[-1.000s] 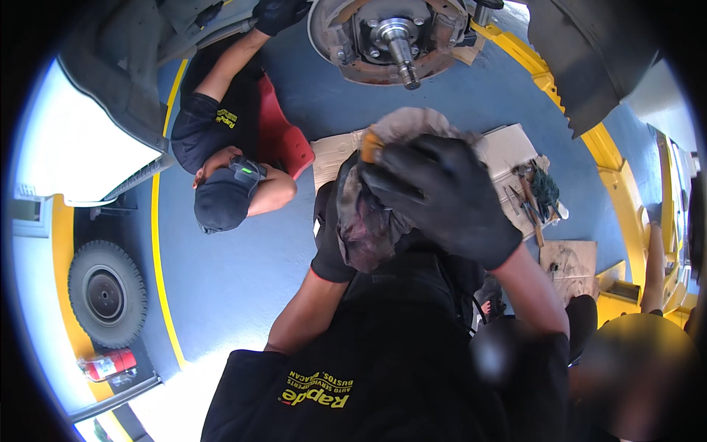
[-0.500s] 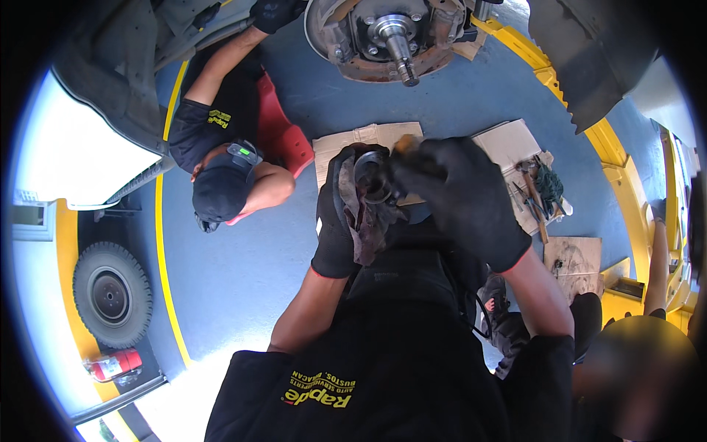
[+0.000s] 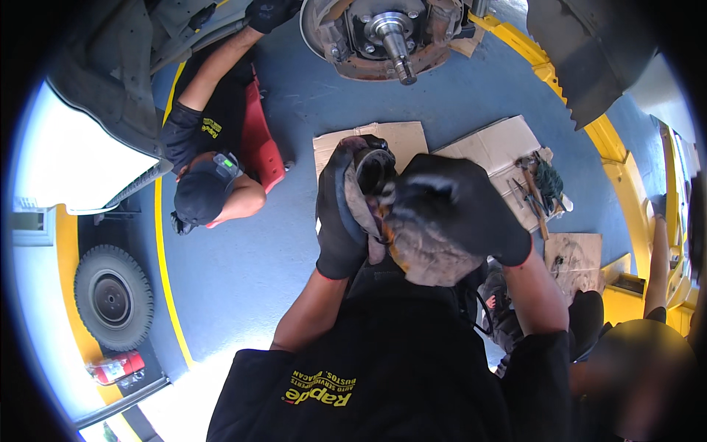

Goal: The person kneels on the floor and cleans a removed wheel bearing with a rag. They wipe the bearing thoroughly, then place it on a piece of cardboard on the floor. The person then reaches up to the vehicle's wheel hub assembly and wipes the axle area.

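Observation:
My left hand point(image 3: 340, 221), in a black glove, is closed around a hollow round metal part point(image 3: 374, 169). The part's dark open end faces up, and its lower portion is hidden by the glove and cloth. A stained greyish rag point(image 3: 434, 254) with orange-brown smears hangs from my right hand point(image 3: 464, 206), also black-gloved. That hand is closed, slightly blurred, and close beside the metal part. More cloth point(image 3: 359, 199) lies between my left palm and the part.
Ahead is a wheel spindle point(image 3: 398, 48) with its brake assembly. A co-worker point(image 3: 210, 184) sits on a red seat at left; another person point(image 3: 641, 376) is at lower right. Tools point(image 3: 536, 188) lie on cardboard point(image 3: 493, 147). A yellow lift arm point(image 3: 607, 140) runs along the right.
My right hand has moved slightly down, and the rag now hangs spread below it. The metal part's opening is more exposed. The co-worker at left has shifted left.

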`<state>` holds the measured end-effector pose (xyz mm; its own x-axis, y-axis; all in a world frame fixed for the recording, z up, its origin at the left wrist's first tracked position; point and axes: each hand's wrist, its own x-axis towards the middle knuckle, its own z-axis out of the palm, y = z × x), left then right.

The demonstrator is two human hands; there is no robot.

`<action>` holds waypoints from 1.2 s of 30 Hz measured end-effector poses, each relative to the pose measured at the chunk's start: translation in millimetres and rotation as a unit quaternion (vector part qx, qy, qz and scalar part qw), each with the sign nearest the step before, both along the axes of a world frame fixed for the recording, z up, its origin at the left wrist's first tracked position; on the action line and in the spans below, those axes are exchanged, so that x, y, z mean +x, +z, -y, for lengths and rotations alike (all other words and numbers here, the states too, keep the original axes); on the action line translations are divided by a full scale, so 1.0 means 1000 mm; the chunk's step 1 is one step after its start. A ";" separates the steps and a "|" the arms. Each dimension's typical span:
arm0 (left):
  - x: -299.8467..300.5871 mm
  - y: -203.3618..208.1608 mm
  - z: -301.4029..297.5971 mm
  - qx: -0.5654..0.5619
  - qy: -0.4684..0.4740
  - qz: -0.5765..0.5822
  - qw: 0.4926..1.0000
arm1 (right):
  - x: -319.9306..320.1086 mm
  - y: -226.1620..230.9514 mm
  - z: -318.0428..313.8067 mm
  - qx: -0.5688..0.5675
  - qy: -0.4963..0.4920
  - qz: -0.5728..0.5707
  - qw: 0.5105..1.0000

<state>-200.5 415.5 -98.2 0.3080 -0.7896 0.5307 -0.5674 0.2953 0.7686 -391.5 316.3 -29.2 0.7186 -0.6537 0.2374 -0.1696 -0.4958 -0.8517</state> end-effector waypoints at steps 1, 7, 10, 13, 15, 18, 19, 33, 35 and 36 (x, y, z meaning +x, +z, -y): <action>-0.002 0.005 0.002 0.023 -0.012 -0.033 0.999 | -0.002 0.001 0.004 0.081 -0.008 0.002 0.997; -0.014 0.009 0.009 0.026 0.025 0.057 0.998 | 0.006 -0.006 -0.007 -0.344 -0.118 -0.019 0.931; -0.008 -0.004 0.008 0.037 0.021 0.028 0.999 | 0.010 -0.009 -0.014 -0.345 -0.091 -0.053 0.933; -0.005 -0.008 0.006 -0.031 0.073 0.121 0.989 | 0.014 -0.011 -0.033 -0.251 -0.062 -0.040 0.965; 0.000 -0.009 0.006 -0.068 0.080 0.211 0.972 | 0.015 0.002 -0.042 -0.283 -0.033 -0.059 0.957; -0.003 -0.002 0.008 -0.036 -0.022 -0.087 0.995 | 0.005 0.019 -0.017 -0.031 -0.038 -0.006 0.999; -0.008 0.001 0.008 -0.047 -0.036 -0.168 0.984 | 0.001 0.022 -0.009 0.055 -0.038 0.011 0.998; -0.016 -0.004 0.017 0.036 -0.197 -0.405 0.892 | 0.024 0.003 -0.055 -0.214 -0.046 0.059 0.974; -0.015 0.012 0.017 0.020 -0.189 -0.294 0.937 | 0.014 0.003 -0.049 -0.178 0.010 0.063 0.982; -0.016 0.024 0.016 0.025 -0.148 -0.161 0.975 | 0.003 0.002 -0.038 -0.135 0.040 0.075 0.987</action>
